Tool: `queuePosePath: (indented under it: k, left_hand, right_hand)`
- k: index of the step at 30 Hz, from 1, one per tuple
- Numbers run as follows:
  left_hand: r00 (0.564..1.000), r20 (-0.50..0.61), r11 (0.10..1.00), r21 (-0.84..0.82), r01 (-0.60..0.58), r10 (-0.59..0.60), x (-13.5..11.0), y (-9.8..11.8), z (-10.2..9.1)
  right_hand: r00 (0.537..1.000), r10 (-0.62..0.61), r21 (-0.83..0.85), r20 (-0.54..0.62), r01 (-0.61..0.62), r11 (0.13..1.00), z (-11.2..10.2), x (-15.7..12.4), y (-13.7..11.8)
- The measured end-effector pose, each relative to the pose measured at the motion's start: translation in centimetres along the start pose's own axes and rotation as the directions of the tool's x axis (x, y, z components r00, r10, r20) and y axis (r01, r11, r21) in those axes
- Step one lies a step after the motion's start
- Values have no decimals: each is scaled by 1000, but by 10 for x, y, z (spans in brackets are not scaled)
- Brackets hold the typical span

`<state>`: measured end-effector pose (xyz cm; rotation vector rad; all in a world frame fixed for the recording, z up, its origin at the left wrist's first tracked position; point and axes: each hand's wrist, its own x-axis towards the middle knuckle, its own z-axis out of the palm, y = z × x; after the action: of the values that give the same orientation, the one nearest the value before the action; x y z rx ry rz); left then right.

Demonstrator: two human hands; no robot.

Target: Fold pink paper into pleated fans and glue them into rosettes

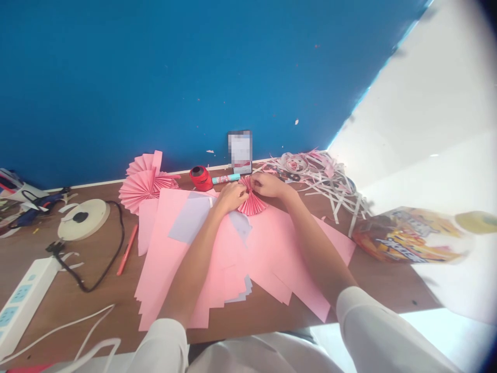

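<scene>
Both my hands meet at the far middle of the wooden table over a small pleated pink paper fan (252,204). My left hand (232,197) is closed, pinching the fan's left side. My right hand (267,184) is closed too, its fingertips gripping the fan's top edge. The fan lies on a spread of pink paper sheets (264,259) under my forearms. Just behind the hands are a red thread spool (201,177) and a glue stick (225,178).
Finished pink paper fans (144,184) lie at the back left. A white tape roll (83,218), a black cable (104,259), a power strip (23,300) and a red pen (127,249) are on the left. Paper strips (326,178) and a snack bag (411,235) lie to the right.
</scene>
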<state>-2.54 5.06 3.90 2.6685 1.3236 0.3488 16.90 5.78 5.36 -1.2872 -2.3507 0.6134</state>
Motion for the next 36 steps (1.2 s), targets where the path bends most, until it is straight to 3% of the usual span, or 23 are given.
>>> queuePosePath:
  k: [4,12,19,25,32,36]
  left_hand:
    - [1000,0,1000,14,8,-8,-1,2,-1]
    - [1000,-11,999,29,-22,23,0,4,-3]
    - [1000,-2,1000,-18,3,-3,-1,7,-6]
    - [997,-21,987,-148,-70,68,1,3,-4]
    - [997,-8,978,-194,-77,77,1,-1,1]
    - [993,-80,968,-226,-105,89,1,-1,2]
  right_hand:
    - [1000,24,-86,6,-23,996,-1,-1,-3]
    - [999,32,-105,29,-29,994,-4,-2,-4]
    - [985,111,-222,132,-80,972,-12,-6,-10]
    - [995,59,-178,87,-42,983,-7,-3,-3]
    - [996,38,-130,79,-28,991,2,0,8]
    - [1000,2,-56,29,0,998,2,1,10]
